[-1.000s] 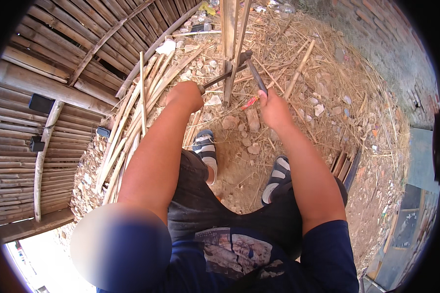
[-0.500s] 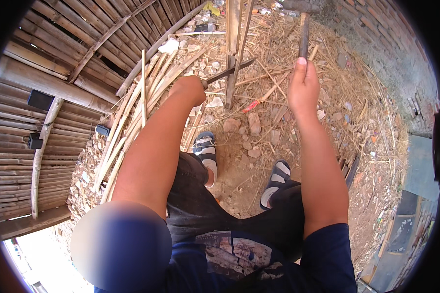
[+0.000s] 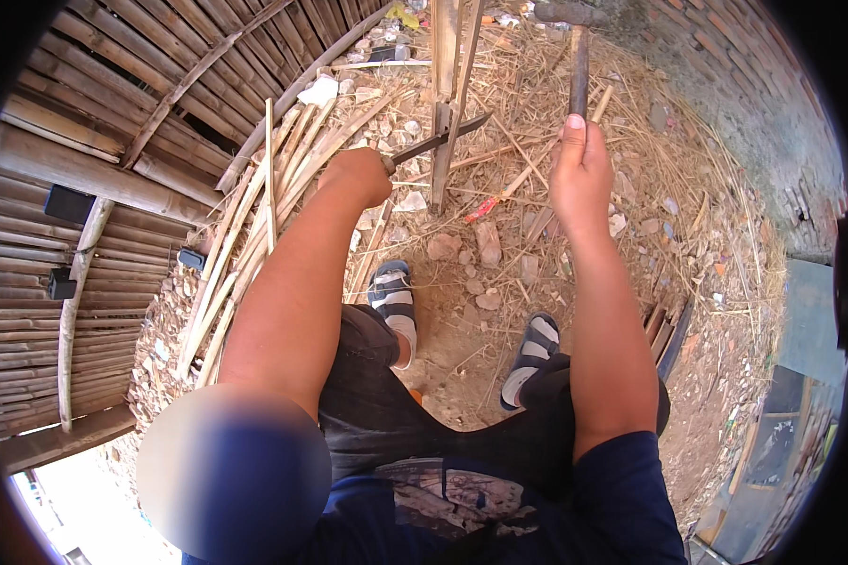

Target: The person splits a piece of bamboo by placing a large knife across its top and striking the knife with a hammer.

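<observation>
My left hand [image 3: 356, 177] is closed around the handle of a machete [image 3: 435, 141] with a dark, slightly curved blade. The blade lies across a split bamboo pole [image 3: 445, 56], its tip showing past the right side. A narrower bamboo strip [image 3: 465, 80] stands apart from the pole above the blade, and the two come together lower down. On the right, my right hand [image 3: 582, 174] grips the wooden handle of a hammer [image 3: 578, 75]. Its head is at the top edge of the view, to the right of the bamboo and apart from the machete.
Long bamboo strips [image 3: 245, 254] lie in a heap on the left, beside a bamboo-slat wall [image 3: 57, 330]. Straw, stones and broken brick [image 3: 488, 243] litter the ground around my feet. A brick wall [image 3: 725, 66] rises at the far right, with grey panels [image 3: 812, 320] nearer.
The view has shifted slightly. The hammer is a little further left; both hands keep their grips, and the blade stays across the bamboo.
</observation>
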Available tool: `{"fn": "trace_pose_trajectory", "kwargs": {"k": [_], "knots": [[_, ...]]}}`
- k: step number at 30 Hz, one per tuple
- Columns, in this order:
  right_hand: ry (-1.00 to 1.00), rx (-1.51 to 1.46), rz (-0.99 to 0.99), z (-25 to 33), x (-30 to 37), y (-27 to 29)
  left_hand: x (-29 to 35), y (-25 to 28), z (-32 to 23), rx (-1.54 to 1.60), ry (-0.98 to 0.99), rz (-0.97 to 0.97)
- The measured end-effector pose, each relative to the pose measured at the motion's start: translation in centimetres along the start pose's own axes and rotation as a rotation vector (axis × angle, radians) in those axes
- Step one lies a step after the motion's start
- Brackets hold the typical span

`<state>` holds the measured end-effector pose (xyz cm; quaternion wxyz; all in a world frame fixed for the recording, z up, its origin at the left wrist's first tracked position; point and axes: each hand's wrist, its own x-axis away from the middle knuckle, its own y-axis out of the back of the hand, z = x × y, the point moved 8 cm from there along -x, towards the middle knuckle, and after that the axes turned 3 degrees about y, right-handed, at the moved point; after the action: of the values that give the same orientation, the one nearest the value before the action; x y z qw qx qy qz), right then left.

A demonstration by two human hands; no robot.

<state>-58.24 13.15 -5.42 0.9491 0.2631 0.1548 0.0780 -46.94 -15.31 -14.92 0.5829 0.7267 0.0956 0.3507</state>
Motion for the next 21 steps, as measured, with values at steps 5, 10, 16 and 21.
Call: {"fn": "trace_pose_trajectory", "kwargs": {"k": [5,10,16,21], "knots": [[-0.128,0.448,0.542,-7.1,4.1,-7.7,-0.2,-0.4,-0.9,-0.021,0.006,0.024],[-0.122,0.335,0.409,-7.4,4.9,-7.7,-0.7,-1.7,-0.8,-0.094,-0.05,0.022],[-0.031,0.084,0.039,-1.4,0.5,-1.7,-1.2,-1.7,0.2,-0.032,-0.011,0.014],[-0.029,0.077,0.067,-2.3,1.4,-2.6,-1.9,-2.2,0.3,-0.05,-0.015,0.02]]}}
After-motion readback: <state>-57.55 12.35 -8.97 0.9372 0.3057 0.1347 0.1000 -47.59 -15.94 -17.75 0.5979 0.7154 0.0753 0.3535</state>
